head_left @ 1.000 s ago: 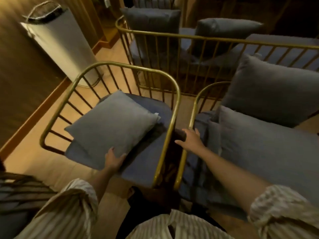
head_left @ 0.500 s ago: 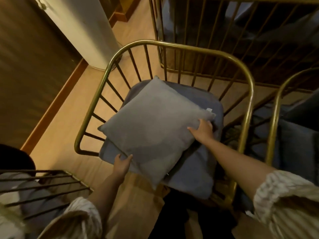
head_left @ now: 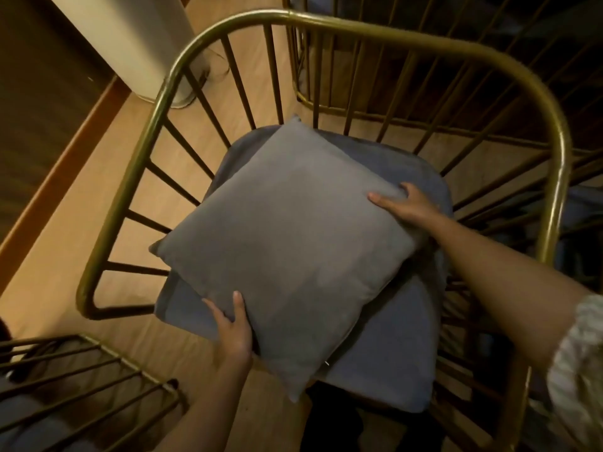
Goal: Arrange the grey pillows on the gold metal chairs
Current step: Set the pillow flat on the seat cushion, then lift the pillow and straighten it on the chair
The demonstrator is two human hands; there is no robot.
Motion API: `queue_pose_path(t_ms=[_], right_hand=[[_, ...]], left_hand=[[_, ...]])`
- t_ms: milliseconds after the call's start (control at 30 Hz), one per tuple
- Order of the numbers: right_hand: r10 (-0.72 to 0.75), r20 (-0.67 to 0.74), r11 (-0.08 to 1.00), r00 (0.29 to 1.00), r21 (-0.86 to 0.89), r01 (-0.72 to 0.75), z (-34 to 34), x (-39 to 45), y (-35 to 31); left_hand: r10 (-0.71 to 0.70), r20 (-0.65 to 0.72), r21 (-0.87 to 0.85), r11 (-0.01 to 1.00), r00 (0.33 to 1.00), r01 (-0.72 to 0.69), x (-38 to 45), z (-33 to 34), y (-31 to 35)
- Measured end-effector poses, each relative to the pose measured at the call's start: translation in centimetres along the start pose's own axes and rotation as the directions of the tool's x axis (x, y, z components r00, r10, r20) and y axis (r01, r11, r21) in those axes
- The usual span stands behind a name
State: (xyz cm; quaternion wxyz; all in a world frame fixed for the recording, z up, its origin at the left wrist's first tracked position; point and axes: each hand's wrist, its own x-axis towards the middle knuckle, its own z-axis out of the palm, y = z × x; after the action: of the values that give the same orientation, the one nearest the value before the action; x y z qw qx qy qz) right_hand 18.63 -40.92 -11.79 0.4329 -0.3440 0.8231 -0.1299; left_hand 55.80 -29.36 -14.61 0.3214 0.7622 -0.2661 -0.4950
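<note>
Head view — 2 hands (head_left: 406, 207) on 1 grey pillow (head_left: 287, 243), 1 gold chair (head_left: 554, 132).

Both hands, left hand (head_left: 233, 334) and right hand (head_left: 406, 207), grip the grey pillow (head_left: 287, 249) over the gold chair (head_left: 551, 132).

1. The pillow (head_left: 287, 249) is plain mid-grey.
2. The seat cushion (head_left: 391, 353) under it is bluish grey.
3. The chair frame (head_left: 408, 37) is gold.
4. The floor (head_left: 65, 230) is light wood.
5. The sleeve (head_left: 577, 363) is pale, finely striped.
</note>
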Motion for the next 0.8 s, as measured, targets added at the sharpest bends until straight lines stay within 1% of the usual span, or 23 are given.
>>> queue_pose_path(t_ms=[33,133,200,267,300,333,400,500,667,733,800], right_hand=[[-0.003,-0.002,1.000,1.000,0.007,0.003,0.1,0.0,0.4],[-0.007,-0.063,0.997,0.998,0.073,0.011,0.2,-1.3,1.0],[-0.025,-0.091,0.985,0.996,0.168,0.040,0.4,-3.7,1.6],[-0.002,-0.091,0.951,0.996,0.307,0.030,1.0,-6.3,3.2],[0.019,-0.082,0.930,0.996,0.368,0.013,1.5,-7.5,4.2],[0.030,-0.081,0.910,0.996,0.414,0.006,2.2,-8.9,5.3],[0.060,-0.091,0.871,0.994,0.492,-0.008,3.8,-11.5,7.1],[0.152,-0.093,0.810,0.984,0.582,-0.070,6.3,-15.0,9.2],[0.300,-0.155,0.694,0.941,0.713,-0.104,9.9,-21.0,10.4],[0.347,-0.131,0.656,0.929,0.742,-0.140,11.2,-22.5,11.4],[0.354,-0.073,0.639,0.933,0.747,-0.184,12.0,-22.9,12.2]], left_hand=[[-0.020,0.011,-0.014,1.000,1.000,0.020,0.1,-0.1,0.1],[-0.112,0.078,-0.107,0.987,0.991,0.120,0.9,-1.4,0.7],[-0.098,0.139,-0.147,0.982,0.985,0.118,1.6,-2.9,1.6],[-0.110,0.211,-0.136,0.981,0.971,0.141,2.2,-4.2,2.9],[-0.125,0.226,-0.119,0.981,0.966,0.155,2.4,-4.6,3.8],[-0.138,0.211,-0.089,0.983,0.968,0.160,2.8,-5.0,4.7],[-0.121,0.180,-0.021,0.992,0.976,0.127,3.8,-5.4,6.6],[-0.064,0.229,0.057,0.997,0.971,0.053,5.5,-5.6,9.4],[-0.087,0.343,0.206,0.979,0.935,0.015,9.1,-4.8,12.3],[-0.068,0.377,0.270,0.962,0.924,-0.039,9.8,-3.9,12.3],[-0.032,0.346,0.356,0.929,0.938,-0.099,9.9,-3.2,11.7]])
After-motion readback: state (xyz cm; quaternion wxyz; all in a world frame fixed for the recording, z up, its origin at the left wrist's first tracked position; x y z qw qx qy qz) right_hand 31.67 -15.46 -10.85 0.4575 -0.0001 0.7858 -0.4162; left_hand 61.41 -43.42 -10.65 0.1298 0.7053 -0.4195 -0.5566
